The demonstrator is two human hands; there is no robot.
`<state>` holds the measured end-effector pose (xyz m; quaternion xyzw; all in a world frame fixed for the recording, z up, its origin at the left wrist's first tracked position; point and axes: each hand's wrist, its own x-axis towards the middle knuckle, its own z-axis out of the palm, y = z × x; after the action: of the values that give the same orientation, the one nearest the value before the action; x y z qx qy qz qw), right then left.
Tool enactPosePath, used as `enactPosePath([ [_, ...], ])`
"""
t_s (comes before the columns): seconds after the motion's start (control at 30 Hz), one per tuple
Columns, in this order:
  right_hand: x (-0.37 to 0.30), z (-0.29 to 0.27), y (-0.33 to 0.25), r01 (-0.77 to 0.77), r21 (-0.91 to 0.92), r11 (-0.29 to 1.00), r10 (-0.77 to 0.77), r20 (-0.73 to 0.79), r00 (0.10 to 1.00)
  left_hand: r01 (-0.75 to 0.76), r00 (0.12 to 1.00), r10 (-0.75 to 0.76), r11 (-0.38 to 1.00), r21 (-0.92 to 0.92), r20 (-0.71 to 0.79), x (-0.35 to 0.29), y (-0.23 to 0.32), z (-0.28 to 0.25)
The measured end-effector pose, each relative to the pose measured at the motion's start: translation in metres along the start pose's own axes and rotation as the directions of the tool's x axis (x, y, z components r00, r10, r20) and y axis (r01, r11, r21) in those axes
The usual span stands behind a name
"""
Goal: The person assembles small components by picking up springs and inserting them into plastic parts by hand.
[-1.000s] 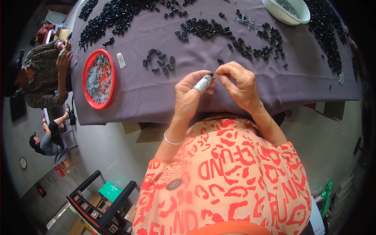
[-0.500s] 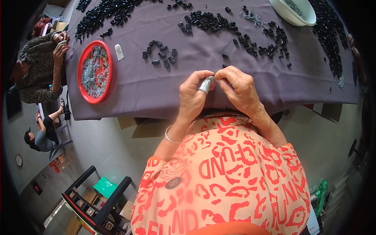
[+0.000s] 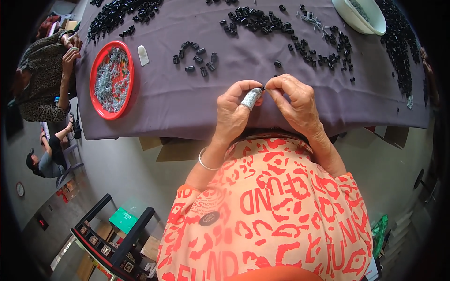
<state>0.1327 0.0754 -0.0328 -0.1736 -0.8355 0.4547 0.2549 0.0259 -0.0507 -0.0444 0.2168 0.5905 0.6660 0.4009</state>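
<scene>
My left hand [image 3: 233,107], its thumb wrapped in silvery-grey tape [image 3: 251,98], pinches a small black plastic piece [image 3: 263,87] above the table's near side. Opposite it, my right hand [image 3: 296,99] has thumb and forefinger pressed together at the same spot. Whatever those right fingertips hold is too small to make out. Beyond my hands lies a loose ring of small black plastic parts [image 3: 198,60], with a longer scattered band of the same parts [image 3: 265,22] farther right. A red oval tray [image 3: 131,77] on the left carries many thin, greyish metal-looking pieces [image 3: 111,82].
A pale bowl [image 3: 375,29] of small grey pieces stands at the far right, beside a black heap [image 3: 398,47]. Another heap [image 3: 117,18] lies far left. Near the tray is a white flat piece [image 3: 143,55]. A person [image 3: 44,77] sits at the table's left edge.
My hands have drawn slightly apart at the fingertips, and the black piece now shows between them. The whole view has shifted a little.
</scene>
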Motion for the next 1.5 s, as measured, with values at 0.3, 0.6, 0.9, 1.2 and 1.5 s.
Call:
enactPosePath([
  [0.3,0.005,-0.004,-0.001,0.025,-0.058,0.998,-0.019,0.115,0.993,-0.087,0.994,0.097,0.977,0.193,-0.044,-0.001,-0.003,0.002],
  [0.6,0.003,0.000,0.001,-0.068,0.046,0.997,0.066,0.041,0.997,0.012,0.998,-0.014,0.999,-0.030,-0.066,0.000,0.000,0.000],
  [0.9,0.007,0.002,0.001,0.157,-0.179,0.971,-0.152,0.043,0.988,-0.040,0.994,0.048,0.996,0.078,-0.098,0.000,-0.002,0.006],
  [1.2,0.004,0.005,0.002,0.060,-0.011,0.998,-0.059,0.057,0.997,0.024,0.997,-0.030,0.996,-0.084,-0.075,-0.001,-0.002,-0.002],
  [1.5,0.027,-0.011,0.019,0.110,-0.512,0.852,-0.168,-0.069,0.983,-0.022,0.997,0.008,0.984,-0.174,-0.083,0.003,-0.001,-0.004],
])
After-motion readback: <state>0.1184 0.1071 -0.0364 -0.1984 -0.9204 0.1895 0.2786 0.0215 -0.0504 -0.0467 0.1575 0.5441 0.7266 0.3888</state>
